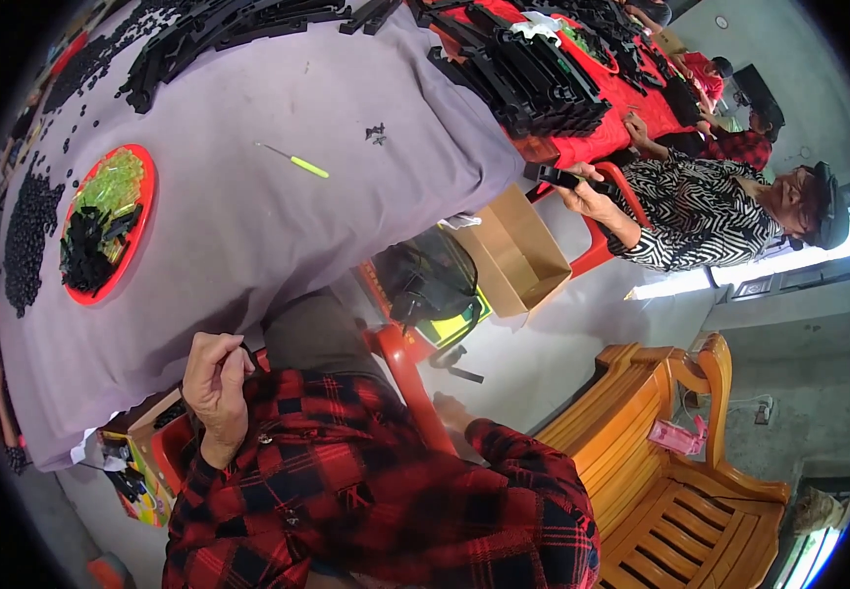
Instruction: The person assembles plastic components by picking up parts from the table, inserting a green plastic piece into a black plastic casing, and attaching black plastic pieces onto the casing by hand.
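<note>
My left hand (pixel 217 395) is raised near the table's front edge with its fingers curled together. A bit of something dark shows at the fingertips, too small to name. My right hand (pixel 452 410) hangs low beside a red plastic chair (pixel 410 378); its fingers are blurred. Near it, a black bar-like piece (pixel 464 375) shows against the pale floor. On the grey-purple tablecloth (pixel 248 226) lie a hook tool with a yellow-green handle (pixel 309 167) and a few small black pieces (pixel 375 133). A red oval plate (pixel 140 231) holds clear yellowish-green pieces and black strips.
Small black round parts (pixel 32 240) are heaped along the left, and long black plastic parts (pixel 229 29) lie at the back. An open cardboard box (pixel 518 250) and a wooden bench (pixel 661 461) stand on the right. A person in a patterned top (pixel 705 211) holds a black part.
</note>
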Demonstrator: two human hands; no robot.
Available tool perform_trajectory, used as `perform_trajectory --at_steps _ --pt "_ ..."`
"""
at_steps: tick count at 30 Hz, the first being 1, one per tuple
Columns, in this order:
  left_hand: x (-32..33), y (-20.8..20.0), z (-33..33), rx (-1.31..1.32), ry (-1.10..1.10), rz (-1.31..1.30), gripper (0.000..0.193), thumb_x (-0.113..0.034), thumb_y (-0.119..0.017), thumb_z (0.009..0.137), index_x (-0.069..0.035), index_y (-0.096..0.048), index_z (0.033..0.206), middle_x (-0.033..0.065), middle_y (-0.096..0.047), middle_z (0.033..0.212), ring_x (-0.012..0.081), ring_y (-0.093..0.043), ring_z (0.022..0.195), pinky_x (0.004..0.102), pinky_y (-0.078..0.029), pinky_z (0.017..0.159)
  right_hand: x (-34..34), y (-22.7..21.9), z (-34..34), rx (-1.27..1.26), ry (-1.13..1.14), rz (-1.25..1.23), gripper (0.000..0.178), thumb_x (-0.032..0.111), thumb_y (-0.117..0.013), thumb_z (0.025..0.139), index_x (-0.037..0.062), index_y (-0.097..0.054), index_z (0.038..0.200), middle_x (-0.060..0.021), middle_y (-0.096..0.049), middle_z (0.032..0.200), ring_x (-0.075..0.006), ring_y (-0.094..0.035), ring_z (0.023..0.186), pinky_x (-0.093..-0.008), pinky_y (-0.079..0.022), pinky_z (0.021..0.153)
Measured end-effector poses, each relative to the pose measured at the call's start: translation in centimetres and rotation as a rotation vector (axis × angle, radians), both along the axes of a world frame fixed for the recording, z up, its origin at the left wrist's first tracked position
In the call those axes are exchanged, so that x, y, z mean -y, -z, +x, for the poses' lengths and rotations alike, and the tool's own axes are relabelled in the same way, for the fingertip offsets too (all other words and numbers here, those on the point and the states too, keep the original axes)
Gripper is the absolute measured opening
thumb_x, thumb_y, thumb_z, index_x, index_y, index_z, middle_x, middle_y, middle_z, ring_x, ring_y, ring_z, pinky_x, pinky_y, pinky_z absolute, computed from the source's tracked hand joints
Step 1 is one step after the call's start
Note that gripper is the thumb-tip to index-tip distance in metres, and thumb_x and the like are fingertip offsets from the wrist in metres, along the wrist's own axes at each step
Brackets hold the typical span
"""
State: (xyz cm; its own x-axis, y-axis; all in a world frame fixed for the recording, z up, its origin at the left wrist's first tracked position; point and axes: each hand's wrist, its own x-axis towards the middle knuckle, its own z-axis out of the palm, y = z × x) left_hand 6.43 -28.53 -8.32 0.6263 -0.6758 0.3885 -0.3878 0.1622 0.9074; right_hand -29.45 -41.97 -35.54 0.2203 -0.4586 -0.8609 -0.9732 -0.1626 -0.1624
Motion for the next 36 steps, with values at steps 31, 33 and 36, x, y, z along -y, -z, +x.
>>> perform_trajectory --at_steps 31,33,36 --pt "0.2 0.0 -0.2 -0.053 0.037 0.066 0.014 0.004 -0.052 0.094 0.004 -0.062 0.103 0.005 -0.048 0.09 0.0117 -0.053 0.071 0.0247 -0.044 0.061 0.3 8.5 5.5 0.993 -0.299 -0.189 0.035 0.038 -0.05 0.094 0.0057 -0.063 0.098 -0.0201 -0.061 0.09 -0.0412 -0.06 0.088 -0.047 -0.052 0.077" --pt "0.1 0.0 -0.2 -0.057 0.034 0.071 0.014 0.004 -0.052 0.094 0.004 -0.062 0.103 0.0049 -0.048 0.09 0.0116 -0.053 0.071 0.0247 -0.044 0.061 0.1 8.7 4.9 1.001 -0.289 -0.204 0.035 0.038 -0.05 0.095 0.0057 -0.063 0.098 -0.02 -0.061 0.09 -0.0411 -0.06 0.088 -0.047 -0.052 0.077" --pt "0.3 0.0 -0.2 -0.049 0.037 0.082 0.014 0.005 -0.052 0.093 0.003 -0.062 0.103 0.0048 -0.048 0.09 0.0109 -0.053 0.07 0.024 -0.043 0.061 0.2 8.8 4.9 1.012 -0.264 -0.231 0.035 0.038 -0.05 0.095 0.0056 -0.063 0.097 -0.0199 -0.061 0.09 -0.0409 -0.06 0.087 -0.0469 -0.051 0.077"
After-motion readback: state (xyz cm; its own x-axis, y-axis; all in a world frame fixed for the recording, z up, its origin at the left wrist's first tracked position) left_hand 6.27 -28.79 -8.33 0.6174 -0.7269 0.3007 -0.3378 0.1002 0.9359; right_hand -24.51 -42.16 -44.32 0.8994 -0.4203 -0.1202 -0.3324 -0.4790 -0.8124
